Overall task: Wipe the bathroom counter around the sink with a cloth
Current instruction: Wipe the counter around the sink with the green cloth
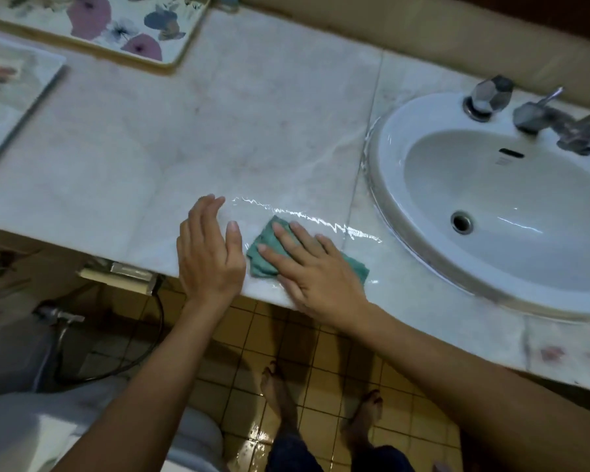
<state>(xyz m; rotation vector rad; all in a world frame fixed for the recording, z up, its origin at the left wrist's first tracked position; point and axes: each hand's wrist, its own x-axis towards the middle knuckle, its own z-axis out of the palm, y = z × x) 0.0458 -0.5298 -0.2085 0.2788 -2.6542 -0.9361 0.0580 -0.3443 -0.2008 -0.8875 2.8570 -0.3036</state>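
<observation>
We see a small teal cloth [262, 258], soft and crumpled, lying on the near strip of the counter [252, 131], left of the sink [525, 199] and close to the front edge. The right hand [315, 275] lies flat on it, fingers straight and spread, pressing down rather than gripping. What shows of the cloth runs roughly left to right, the right end slightly nearer us; the hand covers its middle. The left hand [208, 253] is just left of the cloth, fingers straight and together and holding nothing; we cannot tell whether it touches the stone.

The counter is pale, glossy marble with faint pink veining and a seam running near to far beside the sink. A bright wet line [307, 218] glints just beyond the cloth. The sink is an oval of smooth white ceramic with a round metal drain [461, 222], a faceted metal tap handle [491, 95] and a blurred spout [566, 126] at its far rim. At far left lies a flower-patterned tray [171, 64].

Below are glossy yellow-brown floor tiles [321, 362], bare feet [278, 390], a dark hose [150, 335] and a white rounded fixture [31, 430].
</observation>
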